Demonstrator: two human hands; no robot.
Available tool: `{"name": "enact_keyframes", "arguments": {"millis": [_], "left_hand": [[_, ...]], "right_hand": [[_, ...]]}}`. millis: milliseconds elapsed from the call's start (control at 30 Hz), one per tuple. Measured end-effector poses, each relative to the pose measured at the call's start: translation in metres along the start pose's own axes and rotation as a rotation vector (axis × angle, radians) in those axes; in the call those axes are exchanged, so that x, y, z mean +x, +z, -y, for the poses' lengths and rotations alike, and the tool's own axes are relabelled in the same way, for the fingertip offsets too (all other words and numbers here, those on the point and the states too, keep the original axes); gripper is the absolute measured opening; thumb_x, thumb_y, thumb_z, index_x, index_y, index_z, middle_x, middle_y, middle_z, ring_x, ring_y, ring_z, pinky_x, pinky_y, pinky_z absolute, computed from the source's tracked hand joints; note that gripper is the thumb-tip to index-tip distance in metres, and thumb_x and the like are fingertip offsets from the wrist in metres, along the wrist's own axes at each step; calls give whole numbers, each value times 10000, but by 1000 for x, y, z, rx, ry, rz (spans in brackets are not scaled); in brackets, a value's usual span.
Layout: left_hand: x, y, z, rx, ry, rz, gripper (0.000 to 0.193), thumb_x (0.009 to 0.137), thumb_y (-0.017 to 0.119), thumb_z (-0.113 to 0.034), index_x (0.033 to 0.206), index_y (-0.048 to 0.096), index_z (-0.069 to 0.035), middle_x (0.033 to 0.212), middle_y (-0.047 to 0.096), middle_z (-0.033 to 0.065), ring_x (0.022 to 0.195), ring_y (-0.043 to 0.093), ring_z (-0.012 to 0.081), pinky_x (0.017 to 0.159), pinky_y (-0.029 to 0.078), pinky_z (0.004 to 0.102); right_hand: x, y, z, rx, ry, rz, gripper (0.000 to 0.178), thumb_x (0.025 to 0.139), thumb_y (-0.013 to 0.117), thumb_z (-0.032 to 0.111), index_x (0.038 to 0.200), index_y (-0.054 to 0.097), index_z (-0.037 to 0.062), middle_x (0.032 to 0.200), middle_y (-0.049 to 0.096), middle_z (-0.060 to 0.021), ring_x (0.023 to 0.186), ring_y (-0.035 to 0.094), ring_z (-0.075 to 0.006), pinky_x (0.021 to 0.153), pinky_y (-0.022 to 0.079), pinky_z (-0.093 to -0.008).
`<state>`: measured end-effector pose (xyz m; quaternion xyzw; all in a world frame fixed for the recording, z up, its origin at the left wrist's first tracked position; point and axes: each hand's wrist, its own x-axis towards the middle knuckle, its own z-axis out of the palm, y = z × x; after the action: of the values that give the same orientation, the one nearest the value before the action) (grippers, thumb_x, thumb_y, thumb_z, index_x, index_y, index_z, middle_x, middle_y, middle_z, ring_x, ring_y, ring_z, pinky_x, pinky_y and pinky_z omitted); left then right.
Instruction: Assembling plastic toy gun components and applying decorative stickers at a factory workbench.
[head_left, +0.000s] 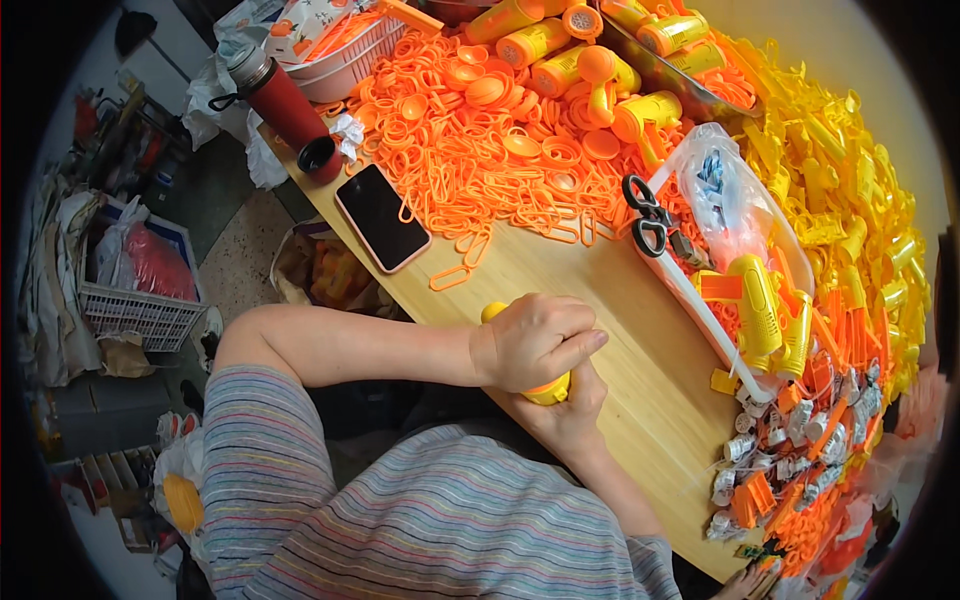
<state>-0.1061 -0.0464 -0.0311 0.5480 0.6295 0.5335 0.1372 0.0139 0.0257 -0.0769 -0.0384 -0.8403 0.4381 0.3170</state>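
Note:
A yellow plastic toy body [548, 391] shows between my two hands, close to the table's near edge. My left hand [538, 342] is closed in a fist over the top of it, thumb pointing right. Below, my right hand [572, 410] grips it from the right side, its fingers partly covered by the left hand. One rounded yellow end sticks out past the left wrist; the middle of the piece is hidden.
Loose orange rings and clips [450, 150] cover the table's far side. A phone [383, 217], a red thermos [285, 105] and black-handled scissors [650, 215] lie or stand around the wooden table [650, 400]. Yellow parts [840, 190] and small white-and-orange components [790, 440] pile up rightward.

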Motion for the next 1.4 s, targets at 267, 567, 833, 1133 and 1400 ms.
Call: {"name": "enact_keyframes", "arguments": {"millis": [267, 567, 833, 1133, 1400], "left_hand": [[23, -16, 39, -33, -185, -72, 197, 882, 593, -168, 794, 581, 7, 679, 581, 94, 614, 567, 170, 550, 433, 313], [89, -181, 171, 647, -97, -759, 162, 832, 627, -148, 943, 649, -32, 885, 649, 122, 801, 637, 235, 686, 500, 327], [112, -209, 192, 1120, -389, -342, 177, 784, 644, -207, 936, 725, -166, 986, 654, 77, 937, 598, 286, 833, 490, 402], [83, -148, 131, 45, -327, -624, 254, 830, 610, -306, 752, 610, -64, 705, 613, 56, 616, 565, 191, 561, 453, 298], [13, -51, 60, -525, -656, -201, 291, 893, 625, -295, 690, 503, -126, 574, 478, -56, 482, 403, 13, 427, 298, 176]], "right_hand": [[10, -4, 9, 0, 136, 35, 531, 624, 815, 123, 1058, 532, 7, 839, 634, -130, 722, 648, -242, 655, 517, -315], [5, -4, 9, -21, 125, 19, 561, 618, 826, 123, 1068, 504, 29, 838, 640, -105, 729, 653, -199, 671, 519, -306], [4, -4, 9, -45, 139, -10, 570, 608, 833, 140, 1065, 509, 35, 840, 640, -102, 727, 655, -205, 670, 519, -307], [2, -12, -5, 115, 381, -84, 549, 642, 796, 85, 1105, 507, 24, 912, 621, -56, 813, 612, -148, 750, 500, -304], [9, -21, -8, 324, 588, -171, 480, 731, 785, 115, 1107, 498, 32, 972, 613, -68, 869, 625, -151, 751, 523, -306]]}}
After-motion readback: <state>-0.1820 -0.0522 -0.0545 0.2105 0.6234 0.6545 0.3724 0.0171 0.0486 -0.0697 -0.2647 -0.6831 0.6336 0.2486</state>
